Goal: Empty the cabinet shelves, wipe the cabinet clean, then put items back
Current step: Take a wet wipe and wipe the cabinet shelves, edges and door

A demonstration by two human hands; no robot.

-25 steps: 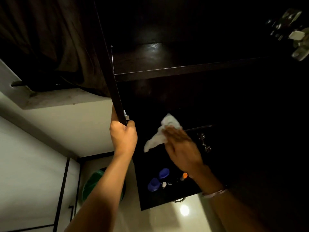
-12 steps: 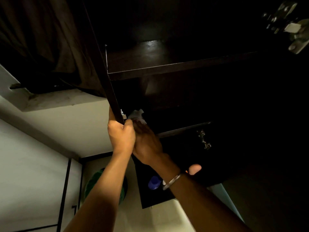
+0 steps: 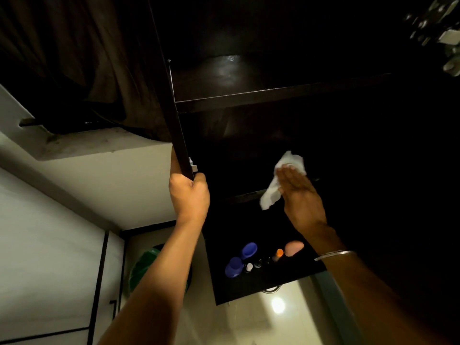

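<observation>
You are in the wiping step: your right hand (image 3: 302, 195) presses a white cloth (image 3: 281, 178) flat against the dark inside of the cabinet (image 3: 249, 135), fingers straight and together, near the front edge of a lower shelf (image 3: 244, 195). Your left hand (image 3: 189, 195) is clamped round the bottom edge of the open door (image 3: 174, 115), holding it steady. Small bottles and caps (image 3: 246, 257) sit on a dark surface below. Next, I judge, you sweep the cloth across the unwiped panel, keeping your palm flat on it

dim, cabinet interior (image 3: 323, 135) near black; glare on shelf (image 3: 229, 70); wide-angle edge distortion.
</observation>
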